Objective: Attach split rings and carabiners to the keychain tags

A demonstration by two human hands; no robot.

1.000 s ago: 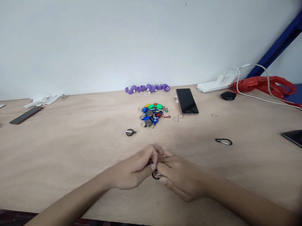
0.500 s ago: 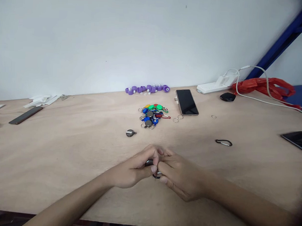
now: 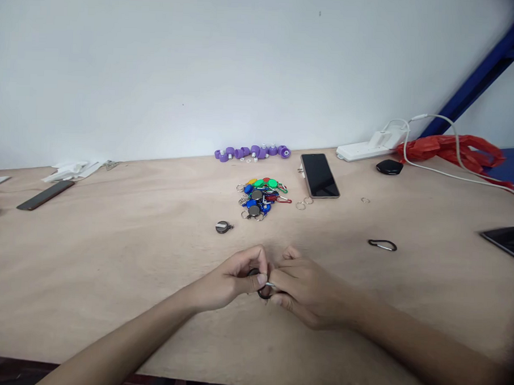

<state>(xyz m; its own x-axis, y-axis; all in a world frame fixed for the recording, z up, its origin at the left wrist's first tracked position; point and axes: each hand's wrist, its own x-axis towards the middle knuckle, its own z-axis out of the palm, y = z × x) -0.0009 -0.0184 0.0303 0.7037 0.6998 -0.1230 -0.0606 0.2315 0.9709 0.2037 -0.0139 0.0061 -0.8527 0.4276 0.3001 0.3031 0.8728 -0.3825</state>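
At the near middle of the table, my left hand (image 3: 230, 282) pinches a dark badge reel (image 3: 252, 271) between thumb and fingers. My right hand (image 3: 310, 288) is closed on a black carabiner (image 3: 263, 294) right beside the reel, and the fingers of both hands almost meet. Fingers cover much of both parts, so whether they are joined cannot be made out. Beyond my left hand lies a loose dark badge reel (image 3: 222, 227). A second black carabiner (image 3: 382, 245) rests on the table to the right.
Colourful badge reels (image 3: 257, 198) are piled mid-table, with split rings (image 3: 301, 206) beside them. Behind stand purple caps (image 3: 254, 152) along the wall. A phone (image 3: 321, 175), a power strip (image 3: 356, 150) with white cables and a red plastic bag (image 3: 450, 150) occupy the right.
My right hand has turned slightly and its fingers have spread a little from the left. More of the black carabiner's curve shows between the hands. The view has shifted slightly.
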